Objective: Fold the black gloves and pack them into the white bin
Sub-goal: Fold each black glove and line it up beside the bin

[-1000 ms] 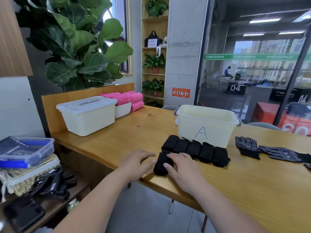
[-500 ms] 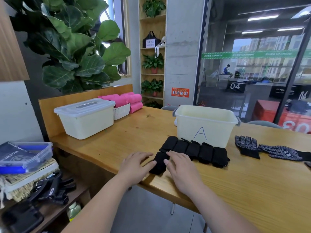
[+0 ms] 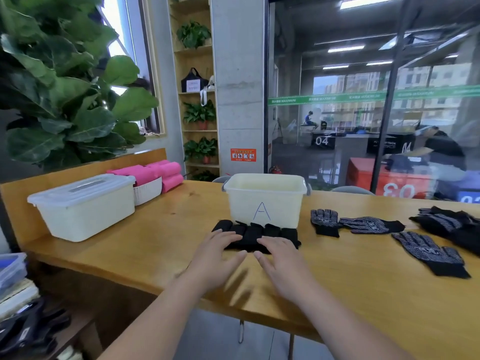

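1. Leftmost, the lidded box point(image 3: 85, 206) and pink rolls point(image 3: 166, 172) sit well apart from the work; they pose no visible risk.
2. Next, the left hand point(image 3: 215, 255) lies flat and open, fingers on the near edge of the folded gloves point(image 3: 255, 236); it grips nothing.
3. Beside it, the right hand point(image 3: 280, 258) is likewise spread and released, fingertips on the same row.
4. Likely trouble: the soft rolls may spring open or scatter if both hands scoop them unevenly, and they touch the bin point(image 3: 265, 201), so a shove could slide it away.
5. Rightward, the loose gloves point(image 3: 426, 248) remain unfolded on the table point(image 3: 155, 245).
6. Compared with a second ago, the near roll has joined the row, the hands have moved forward, and the view has lifted.
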